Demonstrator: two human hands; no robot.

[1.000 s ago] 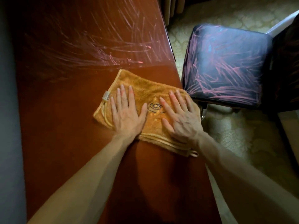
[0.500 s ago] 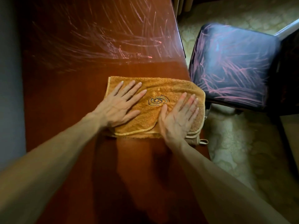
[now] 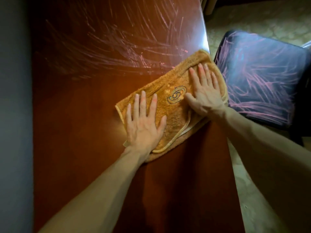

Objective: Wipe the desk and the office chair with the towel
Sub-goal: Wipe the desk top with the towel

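Towel (image 3: 173,115) folded, flat on desk (image 3: 84,132) at right edge, long axis 7-to-1 o'clock. Both hands press flat, fingers straight, nothing gripped: left hand (image 3: 144,125) on near end, right hand (image 3: 205,96) on far end, apart, spiral logo between. Pink scribble marks (image 3: 117,47) lie 11 o'clock from towel, far corner at their margin; right hand nearer. Chair (image 3: 262,78) at 3 o'clock, marked, unwiped. Versus 0.5 s ago: axis was 9-to-3, far end swung toward 1; left fingers turned from 2 to 12.
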